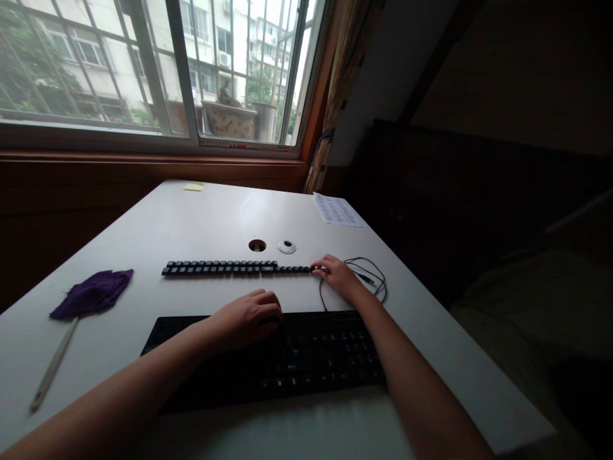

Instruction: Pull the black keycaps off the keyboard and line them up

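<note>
A black keyboard [325, 361] lies across the front of the white desk, its left part hidden under my left arm. My left hand [251, 313] rests over its upper middle with the fingers curled down onto the keys; whatever the fingertips grip is hidden. Behind the keyboard, loose black keycaps [220, 268] stand lined up in two rows on the left and a single row on the right. At the right end of that line, my right hand [338, 273] pinches a small dark keycap [313, 269] between thumb and fingers, close to the desk.
A thin black cable [384, 281] loops beside my right hand. On the left lies a stick [55, 364] with a purple cloth [93, 294] at its end. Farther back are a cable hole [257, 245], its white cover [287, 246], a printed sheet [338, 210] and a yellow note [193, 186].
</note>
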`<state>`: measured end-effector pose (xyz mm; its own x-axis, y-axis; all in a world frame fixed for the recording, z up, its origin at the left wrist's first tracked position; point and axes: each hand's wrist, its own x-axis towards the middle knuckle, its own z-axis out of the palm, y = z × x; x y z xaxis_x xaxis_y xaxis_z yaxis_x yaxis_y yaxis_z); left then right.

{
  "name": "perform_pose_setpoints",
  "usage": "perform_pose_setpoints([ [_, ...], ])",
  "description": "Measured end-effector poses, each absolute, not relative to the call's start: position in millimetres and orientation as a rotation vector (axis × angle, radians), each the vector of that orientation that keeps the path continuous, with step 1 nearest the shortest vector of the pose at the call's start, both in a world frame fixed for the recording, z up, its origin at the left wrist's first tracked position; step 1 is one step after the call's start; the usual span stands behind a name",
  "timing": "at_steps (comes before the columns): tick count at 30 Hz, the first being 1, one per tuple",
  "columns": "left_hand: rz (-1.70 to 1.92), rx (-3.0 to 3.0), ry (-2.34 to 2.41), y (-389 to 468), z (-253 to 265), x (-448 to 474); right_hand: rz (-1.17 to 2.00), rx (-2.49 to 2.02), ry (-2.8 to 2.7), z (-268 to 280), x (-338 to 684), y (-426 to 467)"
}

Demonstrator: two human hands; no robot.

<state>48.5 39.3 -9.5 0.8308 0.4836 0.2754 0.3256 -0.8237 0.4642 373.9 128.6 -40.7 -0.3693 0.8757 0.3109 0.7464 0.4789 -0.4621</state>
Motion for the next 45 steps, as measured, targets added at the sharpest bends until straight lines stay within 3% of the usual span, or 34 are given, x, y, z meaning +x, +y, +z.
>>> perform_pose_setpoints([
  [45,0.59,2.599,0.574,38.2,-6.4,48.4,0.315,-1.34,-2.216,-39.5,370.8,126.5],
])
